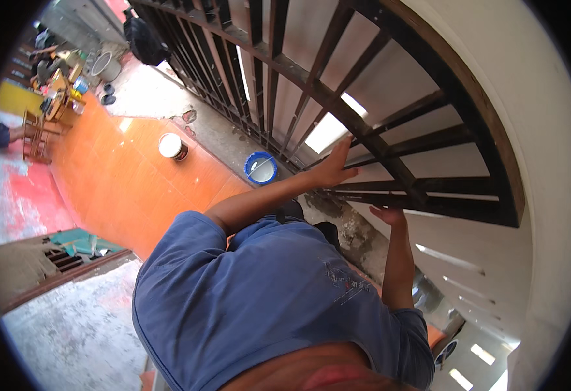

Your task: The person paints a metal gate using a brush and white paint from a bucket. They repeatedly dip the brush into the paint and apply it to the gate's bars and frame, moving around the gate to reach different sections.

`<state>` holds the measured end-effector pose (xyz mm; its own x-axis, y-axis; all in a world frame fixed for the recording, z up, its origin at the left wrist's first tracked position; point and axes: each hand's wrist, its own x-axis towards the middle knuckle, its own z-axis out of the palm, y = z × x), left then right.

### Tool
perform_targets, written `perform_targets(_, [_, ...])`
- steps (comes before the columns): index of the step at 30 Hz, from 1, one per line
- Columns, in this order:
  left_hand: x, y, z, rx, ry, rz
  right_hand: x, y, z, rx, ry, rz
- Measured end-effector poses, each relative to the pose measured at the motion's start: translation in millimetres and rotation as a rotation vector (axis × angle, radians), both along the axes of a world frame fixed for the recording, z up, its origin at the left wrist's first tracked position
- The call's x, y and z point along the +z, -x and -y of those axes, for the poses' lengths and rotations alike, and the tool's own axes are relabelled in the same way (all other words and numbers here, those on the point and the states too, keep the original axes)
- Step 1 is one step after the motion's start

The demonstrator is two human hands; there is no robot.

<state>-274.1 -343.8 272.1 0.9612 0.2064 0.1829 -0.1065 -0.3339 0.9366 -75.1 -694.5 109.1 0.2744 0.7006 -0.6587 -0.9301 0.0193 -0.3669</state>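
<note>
A dark metal grille (315, 88) with an arched, fanned section stands before me, its bars speckled with pale spots. My left hand (335, 166) is raised at the lower bars of the fan, fingers spread, with nothing seen in it; whether it touches them is unclear. At the grille's end bar is my right hand (391, 215), its thumb side showing and part of the fingers hidden, so its grip cannot be told. Below the grille, a blue bucket (261, 167) holds whitish liquid, with its handle across the top. A tub with a white top (172, 145) is on the orange tiles.
A raised concrete strip (217, 122) runs along the grille, beside the orange tiled floor (119, 181). At the upper left are a wooden chair (36, 137), a cluttered table, a grey basin (105, 67), black shoes (108, 94) and people. A black bag (143, 39) hangs at the grille.
</note>
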Motion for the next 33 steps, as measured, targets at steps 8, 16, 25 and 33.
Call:
perform_targets(8, [15.0, 1.9, 16.1, 0.122, -0.036, -0.025, -75.5, -79.5, -49.5, 0.485, 0.132, -0.914])
perform_targets(16, [8.6, -22.5, 56.6, 0.499, 0.008, -0.043, -108.2, -83.8, -100.3, 0.728, 0.597, -1.075])
perform_targets(25, [-16.8, -74.9, 178.7, 0.883, -0.024, 0.144, -76.0, -62.1, -121.5, 0.9, 0.267, -0.879])
perform_targets(33, [-11.1, -111.6, 204.4, 0.995, 0.012, 0.343, -25.6, -62.6, -128.0, 0.927, 0.573, -1.022])
